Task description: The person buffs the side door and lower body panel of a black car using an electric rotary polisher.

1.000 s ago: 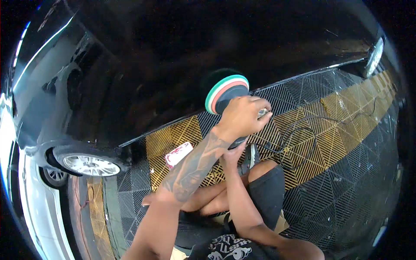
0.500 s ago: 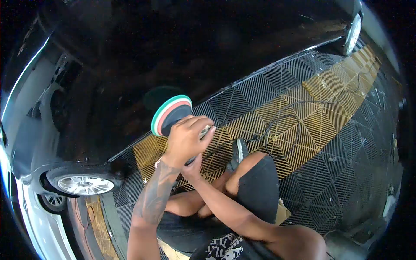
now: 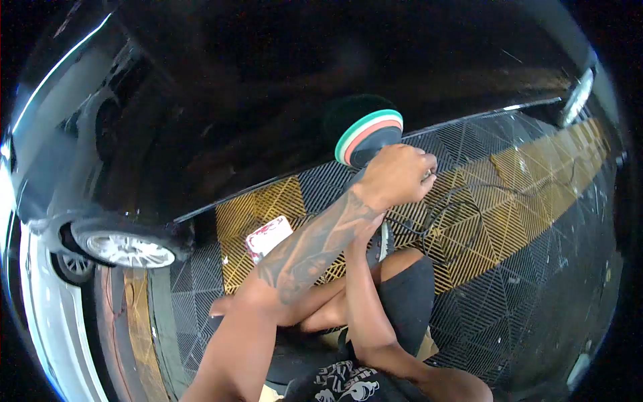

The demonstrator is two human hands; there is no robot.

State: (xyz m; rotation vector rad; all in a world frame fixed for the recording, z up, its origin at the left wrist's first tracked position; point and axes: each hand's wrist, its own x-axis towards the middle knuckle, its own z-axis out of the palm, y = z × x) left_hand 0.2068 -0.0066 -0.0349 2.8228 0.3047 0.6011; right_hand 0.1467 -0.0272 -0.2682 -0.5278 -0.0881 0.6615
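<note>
1. Clasping the polisher (image 3: 370, 139), our left hand (image 3: 398, 175) holds it near the black car (image 3: 234, 127).
2. We cannot tell our half-hidden right hand (image 3: 364, 232)'s grip.
3. A red-marked white box (image 3: 269, 235), contents unseen, lies on tiles (image 3: 264, 199).

Polishing pad (image 3: 359, 129) in bands — green, white, salmon-pink — with dark grey backing (image 3: 375, 143)

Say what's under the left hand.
The polisher: its green, white and pink pad shows beyond the left hand. What the hand covers can't be seen. The right hand shows partly behind the left forearm; the rest is hidden.
</note>
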